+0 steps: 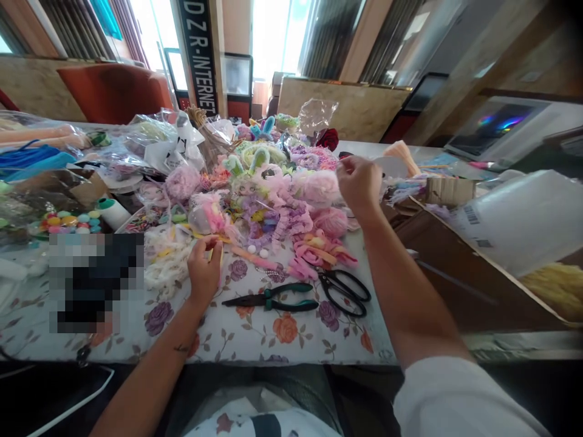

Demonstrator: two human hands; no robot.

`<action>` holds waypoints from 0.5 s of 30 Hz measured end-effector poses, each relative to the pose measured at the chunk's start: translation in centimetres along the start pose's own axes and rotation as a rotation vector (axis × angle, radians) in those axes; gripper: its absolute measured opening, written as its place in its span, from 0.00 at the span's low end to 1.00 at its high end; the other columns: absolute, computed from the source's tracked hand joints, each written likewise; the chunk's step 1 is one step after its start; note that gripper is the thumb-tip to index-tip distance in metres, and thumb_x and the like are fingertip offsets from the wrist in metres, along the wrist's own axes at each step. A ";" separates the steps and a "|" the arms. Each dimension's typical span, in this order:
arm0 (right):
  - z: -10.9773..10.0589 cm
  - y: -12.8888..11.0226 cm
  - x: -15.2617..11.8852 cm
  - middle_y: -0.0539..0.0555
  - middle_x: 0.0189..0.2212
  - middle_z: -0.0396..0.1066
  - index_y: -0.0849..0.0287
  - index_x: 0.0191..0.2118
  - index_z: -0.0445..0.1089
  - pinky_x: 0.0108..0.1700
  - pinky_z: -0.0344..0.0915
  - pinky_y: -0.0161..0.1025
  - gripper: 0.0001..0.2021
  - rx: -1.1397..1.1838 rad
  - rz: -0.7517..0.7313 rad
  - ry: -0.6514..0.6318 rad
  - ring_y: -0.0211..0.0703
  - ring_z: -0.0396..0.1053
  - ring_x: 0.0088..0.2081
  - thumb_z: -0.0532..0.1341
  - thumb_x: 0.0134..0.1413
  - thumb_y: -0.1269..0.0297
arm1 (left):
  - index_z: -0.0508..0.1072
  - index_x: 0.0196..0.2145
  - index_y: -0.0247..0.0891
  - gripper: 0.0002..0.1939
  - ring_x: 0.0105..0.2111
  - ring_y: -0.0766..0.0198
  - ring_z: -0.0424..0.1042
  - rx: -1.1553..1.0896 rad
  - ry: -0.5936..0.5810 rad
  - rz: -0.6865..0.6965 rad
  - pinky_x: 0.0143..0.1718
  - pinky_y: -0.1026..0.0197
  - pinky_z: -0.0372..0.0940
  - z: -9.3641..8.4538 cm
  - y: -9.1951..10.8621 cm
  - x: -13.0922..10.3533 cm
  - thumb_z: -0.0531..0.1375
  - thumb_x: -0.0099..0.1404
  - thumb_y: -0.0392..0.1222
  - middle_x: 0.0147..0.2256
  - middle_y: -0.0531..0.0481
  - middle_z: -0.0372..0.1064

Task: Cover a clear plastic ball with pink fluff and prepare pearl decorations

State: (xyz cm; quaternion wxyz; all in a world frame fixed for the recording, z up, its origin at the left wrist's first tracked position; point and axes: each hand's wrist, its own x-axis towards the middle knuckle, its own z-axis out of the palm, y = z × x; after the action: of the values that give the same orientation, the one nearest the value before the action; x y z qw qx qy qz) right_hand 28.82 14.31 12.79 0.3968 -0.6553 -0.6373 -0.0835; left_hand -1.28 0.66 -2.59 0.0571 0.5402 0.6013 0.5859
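Observation:
My left hand point(203, 270) is low over the flowered tablecloth, fingers curled together in a pinch. Beside its fingertips run a thin yellow strip and a fuzzy orange-pink strip point(255, 258); what the fingers hold is too small to make out. Raised at the right of the pile, my right hand point(361, 184) is closed, thumb against fingers, its contents hidden. Between the hands lies a heap of pastel yarn and trims, with a pale pink fluffy ball point(319, 185), a lilac ruffled trim point(296, 221) and a doll's face point(248, 188) with green rabbit ears.
Green-handled long-nose pliers point(271, 299) and black scissors point(346, 293) lie in front. A white-and-green thread cone point(113, 212) and colourful beads point(73, 221) sit left, near a pixelated patch. On the right stands a brown box point(478, 291) with a white plastic bag point(523, 218).

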 end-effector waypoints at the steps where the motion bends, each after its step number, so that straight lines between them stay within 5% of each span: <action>1: -0.4 -1.1 -2.4 0.59 0.31 0.76 0.63 0.37 0.76 0.39 0.67 0.41 0.11 0.097 -0.068 -0.059 0.46 0.72 0.33 0.57 0.57 0.64 | 0.74 0.38 0.37 0.12 0.35 0.61 0.72 -0.010 -0.025 -0.012 0.42 0.58 0.67 0.0 0.0 -0.1 0.57 0.65 0.47 0.34 0.48 0.73; 4: -0.4 -3.1 -9.6 0.54 0.25 0.74 0.61 0.33 0.76 0.30 0.63 0.36 0.11 0.407 -0.177 -0.395 0.41 0.68 0.26 0.60 0.56 0.61 | 0.75 0.35 0.37 0.12 0.34 0.61 0.72 -0.047 -0.112 -0.053 0.40 0.59 0.67 0.0 0.4 -0.3 0.58 0.64 0.48 0.33 0.48 0.75; 7: 1.1 -3.3 -14.6 0.52 0.27 0.75 0.60 0.31 0.77 0.32 0.64 0.35 0.07 0.536 -0.238 -0.644 0.41 0.70 0.29 0.62 0.55 0.64 | 0.75 0.37 0.36 0.14 0.33 0.60 0.73 -0.066 -0.309 -0.117 0.38 0.59 0.67 -0.3 0.7 0.0 0.57 0.64 0.49 0.34 0.47 0.76; 10: 2.8 -2.7 -16.7 0.52 0.28 0.76 0.59 0.31 0.77 0.36 0.63 0.35 0.05 0.417 -0.325 -0.774 0.41 0.71 0.32 0.63 0.51 0.72 | 0.76 0.36 0.36 0.12 0.32 0.59 0.74 -0.050 -0.486 -0.111 0.37 0.58 0.68 -0.6 1.1 0.5 0.58 0.62 0.46 0.32 0.47 0.77; 15: 3.7 -2.1 -17.4 0.53 0.29 0.75 0.59 0.30 0.78 0.37 0.62 0.36 0.03 0.332 -0.364 -0.808 0.43 0.70 0.34 0.67 0.49 0.72 | 0.79 0.36 0.40 0.11 0.35 0.55 0.76 0.183 -0.728 0.100 0.40 0.56 0.69 -0.1 1.9 1.2 0.56 0.59 0.37 0.35 0.47 0.79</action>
State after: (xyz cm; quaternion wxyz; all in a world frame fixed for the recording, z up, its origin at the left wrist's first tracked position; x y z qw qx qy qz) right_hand 22.39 2.99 0.48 0.1952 -0.4407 -0.8499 0.2131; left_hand -0.69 0.95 -0.44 0.1900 0.7447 0.5645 0.3013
